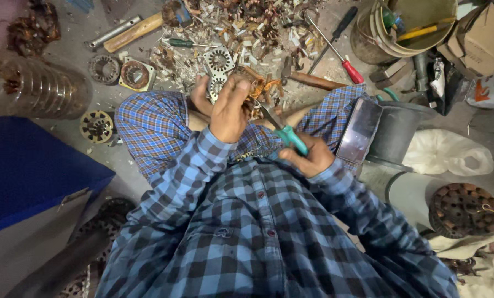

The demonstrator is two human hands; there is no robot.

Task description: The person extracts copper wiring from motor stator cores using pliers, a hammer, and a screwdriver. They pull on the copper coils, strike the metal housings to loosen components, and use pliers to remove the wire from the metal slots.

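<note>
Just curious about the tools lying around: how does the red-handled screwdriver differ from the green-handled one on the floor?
The red-handled screwdriver is longer, with a black grip at its far end; the green-handled screwdriver looks shorter and slimmer. The red one lies diagonally on fairly bare floor; the green one lies nearly level among scrap. Neither is touched by a hand.

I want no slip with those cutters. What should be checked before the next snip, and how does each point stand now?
1. Left hand grips the motor core: ok.
2. Right hand holds the teal-handled cutters: ok.
3. Blades aimed at the copper wire: ok.
4. Left fingers out of the blades' path: cannot tell, the blade tips are hidden.
5. Phone resting on the right knee, close to the cutters: not ok.
6. Red-handled screwdriver lies apart on the floor: ok.
</note>
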